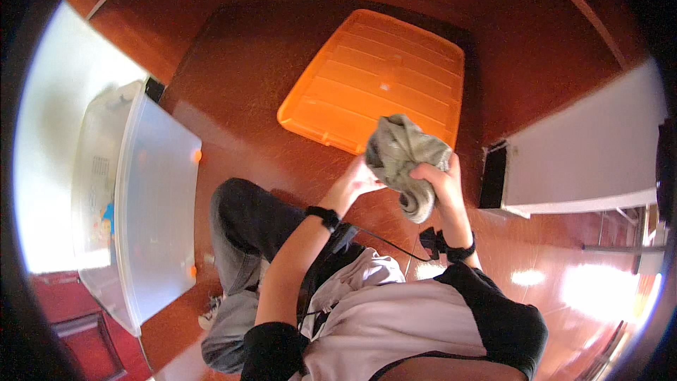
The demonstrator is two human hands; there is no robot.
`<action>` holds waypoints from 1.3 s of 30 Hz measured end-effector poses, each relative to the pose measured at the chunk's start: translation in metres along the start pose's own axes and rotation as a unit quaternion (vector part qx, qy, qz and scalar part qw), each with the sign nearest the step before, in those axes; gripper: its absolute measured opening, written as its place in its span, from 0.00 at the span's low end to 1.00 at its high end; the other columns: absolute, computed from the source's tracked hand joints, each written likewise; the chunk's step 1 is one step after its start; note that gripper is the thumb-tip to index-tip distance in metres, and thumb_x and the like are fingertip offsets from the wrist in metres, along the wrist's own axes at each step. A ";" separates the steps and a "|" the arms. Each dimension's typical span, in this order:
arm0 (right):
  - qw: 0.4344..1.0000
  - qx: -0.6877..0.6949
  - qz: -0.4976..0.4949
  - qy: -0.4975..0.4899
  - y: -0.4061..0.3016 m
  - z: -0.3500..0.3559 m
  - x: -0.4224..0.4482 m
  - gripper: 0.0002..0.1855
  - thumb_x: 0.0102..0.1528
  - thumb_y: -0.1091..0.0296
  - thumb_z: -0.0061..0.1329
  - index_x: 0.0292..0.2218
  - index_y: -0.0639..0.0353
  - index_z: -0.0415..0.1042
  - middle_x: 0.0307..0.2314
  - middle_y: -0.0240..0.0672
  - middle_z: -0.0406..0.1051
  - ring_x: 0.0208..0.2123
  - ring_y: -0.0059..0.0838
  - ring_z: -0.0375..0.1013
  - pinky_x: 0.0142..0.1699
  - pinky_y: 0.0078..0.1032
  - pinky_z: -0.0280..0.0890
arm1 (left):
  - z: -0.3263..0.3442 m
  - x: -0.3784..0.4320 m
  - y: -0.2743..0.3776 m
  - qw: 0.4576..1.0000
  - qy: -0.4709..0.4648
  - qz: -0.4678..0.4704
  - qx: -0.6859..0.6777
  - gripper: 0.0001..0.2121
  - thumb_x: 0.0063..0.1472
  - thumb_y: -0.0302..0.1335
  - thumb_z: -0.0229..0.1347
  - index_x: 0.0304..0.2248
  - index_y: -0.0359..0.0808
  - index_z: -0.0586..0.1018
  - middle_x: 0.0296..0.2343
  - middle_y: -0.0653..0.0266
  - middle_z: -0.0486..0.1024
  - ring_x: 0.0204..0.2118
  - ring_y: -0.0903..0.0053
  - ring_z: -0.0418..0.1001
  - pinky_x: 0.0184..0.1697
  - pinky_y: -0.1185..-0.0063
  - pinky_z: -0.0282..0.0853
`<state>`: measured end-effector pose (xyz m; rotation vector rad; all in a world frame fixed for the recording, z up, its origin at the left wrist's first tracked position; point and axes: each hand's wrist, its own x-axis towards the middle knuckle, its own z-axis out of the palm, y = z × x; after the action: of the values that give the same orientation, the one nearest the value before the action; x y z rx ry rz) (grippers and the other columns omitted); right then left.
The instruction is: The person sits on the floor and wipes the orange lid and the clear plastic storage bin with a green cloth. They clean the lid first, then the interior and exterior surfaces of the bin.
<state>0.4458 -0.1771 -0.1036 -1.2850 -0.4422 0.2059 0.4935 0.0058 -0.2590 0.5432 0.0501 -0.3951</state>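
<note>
My right hand (445, 180) grips a crumpled grey cloth (404, 151), with the thumb laid over its near side. A rolled or folded end of the cloth hangs below that hand, towards me. My left hand (362, 177) is at the left edge of the cloth, its fingers partly hidden behind it, so I cannot tell how firmly they hold. Just beyond both hands, an orange plastic lid (391, 79) with raised ribs lies flat on the red-brown floor (232, 116). The cloth is above its near edge and covers part of it.
To the left is a translucent plastic storage box (158, 206) with small orange wheels. On the right stands a white furniture piece (582, 148) with a dark base. My bent leg (248, 222) is on the left; a black cable (391, 246) runs between my wrists.
</note>
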 end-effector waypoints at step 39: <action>0.957 0.086 -0.110 -0.255 -0.017 0.242 -0.030 0.21 0.38 0.79 0.51 0.38 0.67 0.68 0.30 0.34 0.72 0.32 0.25 0.71 0.41 0.25 0.65 | 0.086 -0.601 0.064 0.354 0.646 0.608 0.296 0.18 0.58 0.43 0.48 0.41 0.39 0.75 0.34 0.65 0.75 0.41 0.77 0.68 0.46 0.74 0.58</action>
<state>0.3141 0.0189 -0.0419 -0.9926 -0.9838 0.3817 -0.0427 0.2240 -0.0639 1.3276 1.0307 1.7300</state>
